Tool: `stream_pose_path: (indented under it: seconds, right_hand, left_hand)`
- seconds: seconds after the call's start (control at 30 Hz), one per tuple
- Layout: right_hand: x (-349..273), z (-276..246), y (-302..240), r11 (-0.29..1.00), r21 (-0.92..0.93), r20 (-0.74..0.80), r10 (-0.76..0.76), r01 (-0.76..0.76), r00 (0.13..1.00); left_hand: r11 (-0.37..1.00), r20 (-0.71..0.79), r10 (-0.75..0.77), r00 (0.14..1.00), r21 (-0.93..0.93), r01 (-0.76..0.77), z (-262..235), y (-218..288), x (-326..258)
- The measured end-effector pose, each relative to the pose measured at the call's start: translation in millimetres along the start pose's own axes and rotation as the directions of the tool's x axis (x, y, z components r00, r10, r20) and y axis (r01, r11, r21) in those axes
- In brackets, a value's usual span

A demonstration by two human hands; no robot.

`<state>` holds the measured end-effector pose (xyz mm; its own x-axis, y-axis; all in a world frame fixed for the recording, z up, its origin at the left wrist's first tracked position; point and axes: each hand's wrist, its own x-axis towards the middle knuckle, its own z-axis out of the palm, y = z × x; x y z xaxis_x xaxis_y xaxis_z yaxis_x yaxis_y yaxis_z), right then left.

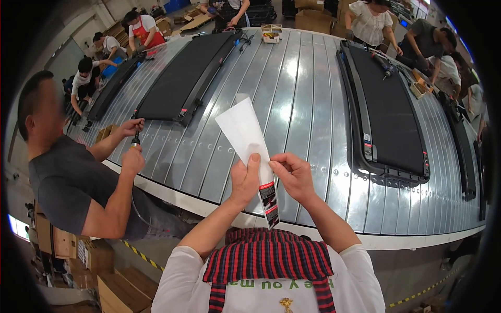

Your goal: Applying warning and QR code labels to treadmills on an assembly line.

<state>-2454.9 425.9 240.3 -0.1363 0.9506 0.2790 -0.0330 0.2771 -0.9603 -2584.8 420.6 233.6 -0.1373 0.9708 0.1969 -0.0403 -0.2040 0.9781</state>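
Note:
In front of my chest, above the near edge of the metal conveyor, I hold a white label sheet (239, 122). Its upper end is bent over, and a black-and-red printed label (269, 198) shows on the lower part. My left hand (245, 181) is closed on the sheet, thumb laid flat over its front. At the sheet's right edge, the thumb and fingers of my right hand (294, 176) are pinched together. Whether the right fingertips grip the backing or a label's corner is too small to tell.
Black treadmill decks (180, 78) lie on the conveyor (292, 88) at left and right (391, 109). Close on my left, a co-worker (73, 161) holds a power screwdriver (135, 142). Other people work along the far side. Cardboard boxes (122, 292) stand at lower left.

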Motion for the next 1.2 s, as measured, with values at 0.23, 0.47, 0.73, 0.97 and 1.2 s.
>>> stream_pose_path:
  seconds: [0.23,0.47,0.73,0.97,1.2]
  right_hand:
    - [-6,-2,9,0.998,-0.052,0.019,0.021,-0.02,1.0]
    - [-6,14,14,0.814,-0.445,0.052,-0.392,0.373,0.918]
    - [14,9,23,0.976,0.19,-0.273,0.158,-0.108,0.949]
    - [11,65,-7,0.534,-0.651,0.234,-0.535,0.54,0.812]
    - [22,52,-30,0.557,-0.716,0.173,-0.443,0.421,0.88]
  left_hand:
    - [0.992,0.019,-0.099,0.995,-0.075,0.101,-5,4,-7]
    - [0.996,-0.044,-0.082,0.996,-0.034,0.081,-8,-2,-16]
    - [0.99,-0.164,-0.116,0.98,-0.1,0.101,-48,-8,7]
    - [0.966,0.021,-0.249,0.968,-0.064,0.25,-39,-21,32]
    - [0.985,0.189,0.079,0.979,0.135,-0.105,-56,-14,49]
